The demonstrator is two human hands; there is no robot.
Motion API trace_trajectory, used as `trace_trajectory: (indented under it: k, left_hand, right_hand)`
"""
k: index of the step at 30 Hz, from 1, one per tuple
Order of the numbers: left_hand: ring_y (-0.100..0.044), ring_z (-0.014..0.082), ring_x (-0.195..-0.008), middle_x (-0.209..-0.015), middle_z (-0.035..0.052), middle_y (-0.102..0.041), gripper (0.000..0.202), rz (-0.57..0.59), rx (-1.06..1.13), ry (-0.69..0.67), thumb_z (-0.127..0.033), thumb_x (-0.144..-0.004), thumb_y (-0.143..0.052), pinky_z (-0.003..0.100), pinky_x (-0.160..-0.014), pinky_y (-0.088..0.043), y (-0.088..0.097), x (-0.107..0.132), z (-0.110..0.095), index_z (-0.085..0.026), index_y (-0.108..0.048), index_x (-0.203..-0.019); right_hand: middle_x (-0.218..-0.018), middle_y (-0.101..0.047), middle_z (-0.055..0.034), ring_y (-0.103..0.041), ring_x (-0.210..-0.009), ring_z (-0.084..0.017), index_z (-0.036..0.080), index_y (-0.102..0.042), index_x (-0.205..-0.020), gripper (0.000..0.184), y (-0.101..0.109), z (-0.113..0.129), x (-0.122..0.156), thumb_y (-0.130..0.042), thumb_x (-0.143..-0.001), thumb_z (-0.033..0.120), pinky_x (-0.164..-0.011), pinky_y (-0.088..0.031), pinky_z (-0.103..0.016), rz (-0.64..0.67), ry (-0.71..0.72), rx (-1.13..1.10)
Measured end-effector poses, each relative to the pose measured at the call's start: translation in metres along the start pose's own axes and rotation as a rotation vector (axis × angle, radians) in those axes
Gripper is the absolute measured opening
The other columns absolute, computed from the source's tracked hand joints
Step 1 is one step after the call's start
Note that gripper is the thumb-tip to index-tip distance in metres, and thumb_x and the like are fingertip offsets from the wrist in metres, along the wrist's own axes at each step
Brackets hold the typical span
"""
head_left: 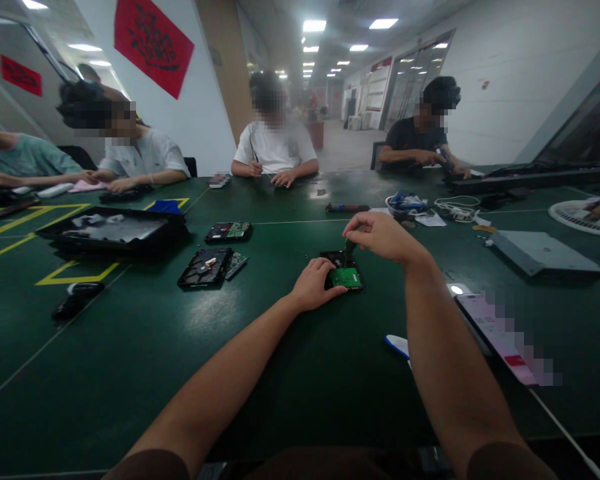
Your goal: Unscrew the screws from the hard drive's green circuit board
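Observation:
In the middle of the table a hard drive (335,258) lies flat, with a green circuit board (347,278) on its near half. My left hand (316,283) grips the drive's left side, the fingers over the far part and the thumb along the near edge. Above the drive, my right hand (384,235) pinches the top of a small screwdriver (350,249). The tool stands roughly upright with its tip down at the drive; the exact contact point is too small to make out.
Left of my hands lie another hard drive (229,232), an opened drive (205,268) and a loose circuit board (237,265). A black tray (113,230) is farther left. A phone (500,337), a metal box (543,252) and a bowl (405,203) are to the right. Several people sit opposite.

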State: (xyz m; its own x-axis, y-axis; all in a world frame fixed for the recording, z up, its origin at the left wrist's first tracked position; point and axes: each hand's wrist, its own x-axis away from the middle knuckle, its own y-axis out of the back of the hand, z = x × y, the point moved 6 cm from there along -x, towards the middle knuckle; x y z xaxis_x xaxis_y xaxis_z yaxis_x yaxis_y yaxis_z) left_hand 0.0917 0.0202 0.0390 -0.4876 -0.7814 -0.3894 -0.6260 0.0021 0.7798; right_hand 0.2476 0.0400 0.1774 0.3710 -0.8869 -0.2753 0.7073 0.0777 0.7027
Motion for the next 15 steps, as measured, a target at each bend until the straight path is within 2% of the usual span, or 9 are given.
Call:
trace_trajectory:
  k: [9, 15]
  left_hand:
    - [-0.053, 0.0319, -0.122, -0.126, 0.0127, -0.058, 0.057, -0.005, -0.011, -0.016, -0.06, -0.081, -0.071, 0.051, -0.107, -0.046, 0.0, 0.0, 0.0, -0.021, -0.06, -0.121]
    - [-0.053, 0.0318, -0.121, -0.126, 0.012, -0.058, 0.056, -0.003, -0.025, -0.006, -0.059, -0.082, -0.071, 0.051, -0.107, -0.046, -0.002, 0.0, 0.001, -0.021, -0.06, -0.121]
  right_hand:
    - [-0.091, -0.072, -0.0052, -0.064, -0.076, -0.018, 0.022, -0.073, -0.093, 0.016, -0.006, 0.001, -0.007, -0.067, -0.087, 0.035, -0.067, -0.05, -0.032, 0.024, 0.066, -0.077]
    - [-0.097, -0.074, -0.0047, -0.064, -0.068, -0.016, 0.022, -0.073, -0.096, 0.014, -0.01, -0.004, -0.013, -0.064, -0.089, 0.031, -0.059, -0.05, -0.03, 0.018, 0.078, -0.078]
